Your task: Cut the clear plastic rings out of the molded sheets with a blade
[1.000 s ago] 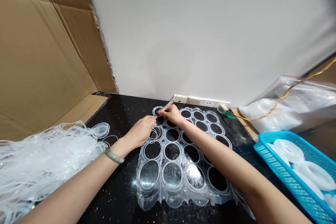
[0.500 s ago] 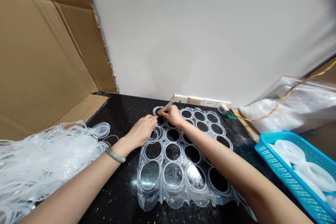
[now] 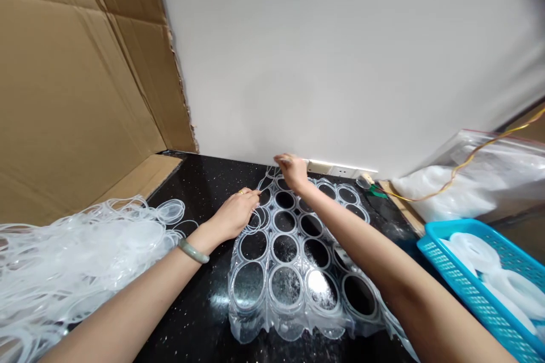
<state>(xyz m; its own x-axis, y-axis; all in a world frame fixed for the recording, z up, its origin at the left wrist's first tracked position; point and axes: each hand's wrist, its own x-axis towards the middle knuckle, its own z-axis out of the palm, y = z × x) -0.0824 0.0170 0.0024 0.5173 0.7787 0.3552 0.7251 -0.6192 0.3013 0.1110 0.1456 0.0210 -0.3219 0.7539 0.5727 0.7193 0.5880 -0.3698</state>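
A clear moulded sheet (image 3: 293, 272) of joined rings with round holes lies on the black speckled counter (image 3: 200, 312). My left hand (image 3: 235, 212), with a green bangle on the wrist, presses the sheet's far left corner with its fingers bent and pushed down. My right hand (image 3: 293, 169) is raised just above the far edge, pinched on a thin clear ring (image 3: 266, 178) that stretches down to the sheet's corner.
A heap of loose clear rings (image 3: 72, 261) lies at the left. Cardboard (image 3: 72, 79) stands behind it. A blue basket (image 3: 481, 278) with white rings sits at the right, with a plastic bag (image 3: 472, 176) and a yellow wire beyond. A white wall rises behind.
My right hand has lifted up and back from the sheet's corner, drawing the thin ring up with it. My left hand stays pressed on the corner. The view shifted slightly left.
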